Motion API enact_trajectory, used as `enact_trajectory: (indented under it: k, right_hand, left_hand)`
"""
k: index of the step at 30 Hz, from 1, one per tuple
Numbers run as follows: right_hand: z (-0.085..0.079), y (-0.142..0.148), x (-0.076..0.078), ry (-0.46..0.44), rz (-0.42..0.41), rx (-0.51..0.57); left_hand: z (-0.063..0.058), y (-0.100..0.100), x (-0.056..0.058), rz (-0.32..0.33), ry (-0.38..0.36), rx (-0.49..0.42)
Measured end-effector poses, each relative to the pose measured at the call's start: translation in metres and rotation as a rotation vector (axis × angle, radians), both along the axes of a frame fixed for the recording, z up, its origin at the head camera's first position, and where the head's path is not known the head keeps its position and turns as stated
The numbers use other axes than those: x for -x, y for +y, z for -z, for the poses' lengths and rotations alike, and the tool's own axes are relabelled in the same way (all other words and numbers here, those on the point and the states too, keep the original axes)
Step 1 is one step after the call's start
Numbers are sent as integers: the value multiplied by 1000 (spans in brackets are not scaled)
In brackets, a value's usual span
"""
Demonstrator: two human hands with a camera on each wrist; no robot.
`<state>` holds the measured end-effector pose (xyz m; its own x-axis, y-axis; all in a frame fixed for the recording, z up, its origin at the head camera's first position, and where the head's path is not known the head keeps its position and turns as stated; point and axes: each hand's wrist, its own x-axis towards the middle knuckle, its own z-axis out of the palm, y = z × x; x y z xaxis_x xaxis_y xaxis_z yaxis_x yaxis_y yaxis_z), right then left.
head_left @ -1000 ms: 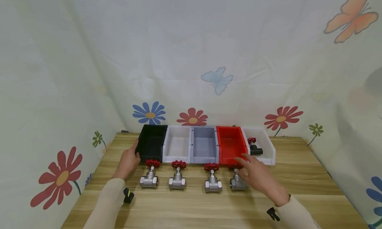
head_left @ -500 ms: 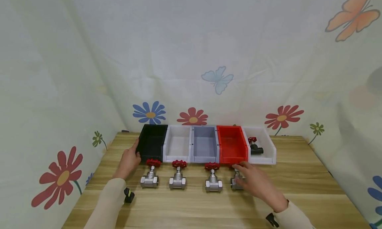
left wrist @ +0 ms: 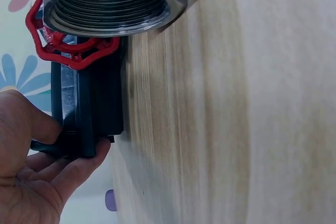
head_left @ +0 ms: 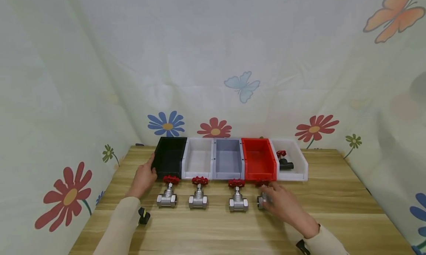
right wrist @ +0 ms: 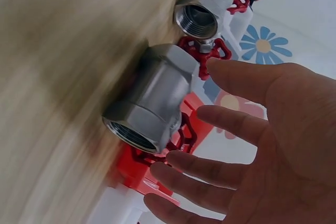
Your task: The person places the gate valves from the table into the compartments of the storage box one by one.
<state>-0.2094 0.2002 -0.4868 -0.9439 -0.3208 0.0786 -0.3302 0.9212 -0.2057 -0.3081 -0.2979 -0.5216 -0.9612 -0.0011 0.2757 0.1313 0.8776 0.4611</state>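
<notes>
My left hand [head_left: 143, 180] pinches the left wall of the black bin [head_left: 170, 157]; in the left wrist view the thumb lies on one side of the bin's edge and the fingers on the other. Over the rightmost gate valve [head_left: 260, 202] hovers my right hand [head_left: 287, 207], covering part of it. The right wrist view has the right hand's fingers [right wrist: 236, 124] spread and slightly bent beside that valve's steel body [right wrist: 157, 82], with a gap between. Three more steel valves with red handwheels stand to its left: one [head_left: 237, 201], another [head_left: 198, 199], and the leftmost [head_left: 167, 197].
Right of the black bin stand a white bin [head_left: 198, 159], a grey bin [head_left: 228, 159], a red bin [head_left: 259, 157] and another white bin [head_left: 301, 170] holding a dark valve [head_left: 285, 164] with a red handwheel. A flowered curtain [head_left: 199, 63] hangs behind the wooden table [head_left: 213, 233].
My right hand has come down and back from the red bin's front edge to beside the rightmost valve. The left hand has kept its hold on the black bin.
</notes>
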Motion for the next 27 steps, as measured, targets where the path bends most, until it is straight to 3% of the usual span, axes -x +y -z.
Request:
enact_trajectory:
  k: [18,27]
  right_hand:
    - [13,-8,-2,-130,48,-38]
    - [15,-12,-3,-86,49,-54]
  left_hand:
    - [1,0,0,-10,-5,-7]
    - [1,0,0,-5,12,-12]
